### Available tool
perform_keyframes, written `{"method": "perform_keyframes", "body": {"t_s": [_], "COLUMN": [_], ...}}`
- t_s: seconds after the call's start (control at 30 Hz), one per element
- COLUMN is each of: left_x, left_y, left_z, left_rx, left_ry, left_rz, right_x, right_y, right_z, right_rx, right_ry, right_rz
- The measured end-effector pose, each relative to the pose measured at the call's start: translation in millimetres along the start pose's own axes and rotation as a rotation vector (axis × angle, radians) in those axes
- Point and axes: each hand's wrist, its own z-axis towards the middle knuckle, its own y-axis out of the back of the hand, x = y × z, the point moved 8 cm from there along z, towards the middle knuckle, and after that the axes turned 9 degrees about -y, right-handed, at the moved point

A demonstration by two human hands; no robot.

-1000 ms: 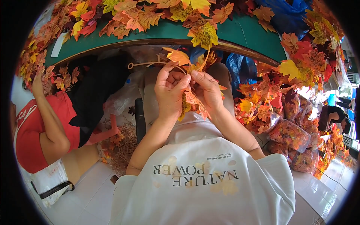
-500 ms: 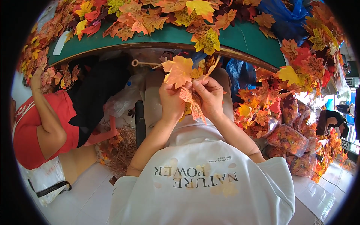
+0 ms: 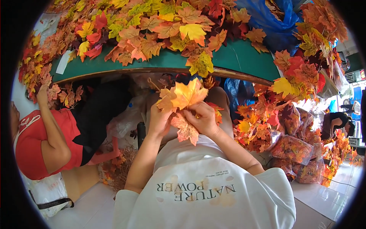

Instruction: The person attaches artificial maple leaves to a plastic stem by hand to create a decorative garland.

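Note:
Over my lap, both hands are closed on a spray of artificial maple leaves (image 3: 188, 94). My left hand (image 3: 158, 121) grips it from the left, fingers curled behind the yellow-orange leaves at the top. My right hand (image 3: 203, 119) pinches it from the right, thumb and fingertips close to the left hand. A spotted orange-pink leaf (image 3: 185, 129) hangs down between the two hands, and a redder leaf (image 3: 215, 111) shows beside the right one. A thin pale stem with a loop at its end (image 3: 151, 83) sticks out to the upper left. The leaves hide the exact grip points.
Ahead, a green-topped table (image 3: 236, 57) is heaped with artificial leaves (image 3: 152, 28), beside a blue plastic bag (image 3: 280, 23). At left sits a person in a red shirt (image 3: 49, 141). Clear bags of leaves (image 3: 291, 149) and loose leaf piles stand at right.
The spray has turned in my hands: the yellow-orange leaves now spread over the top and the spotted leaf faces me flat. My hands have moved slightly down and left in the picture.

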Motion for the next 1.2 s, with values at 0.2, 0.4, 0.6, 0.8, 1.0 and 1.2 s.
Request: {"method": "perform_keyframes", "body": {"t_s": [0.2,0.4,0.6,0.8,1.0,1.2], "left_x": [-1,16,61,50,55,44], "left_y": [6,23,64,74,59,68], "left_z": [10,20,7,-3,-10,-19], "left_rx": [0.419,0.536,-0.156,-0.27,-0.195,-0.204], "left_ry": [0.169,0.138,0.104,-0.016,0.11,0.104], "left_rz": [-0.064,0.5,0.063,-0.098,-0.169,-0.136], "right_x": [36,32,16,120,54,43], "right_y": [-7,-50,-74,17,-23,-29], "right_z": [-15,-40,-20,142,292,303], "right_rx": [0.147,0.39,0.56,0.101,0.243,0.333], "right_ry": [0.664,1.028,0.706,0.735,0.62,0.578], "right_rz": [-0.333,-0.735,-1.034,-0.513,-0.973,-1.143]}}
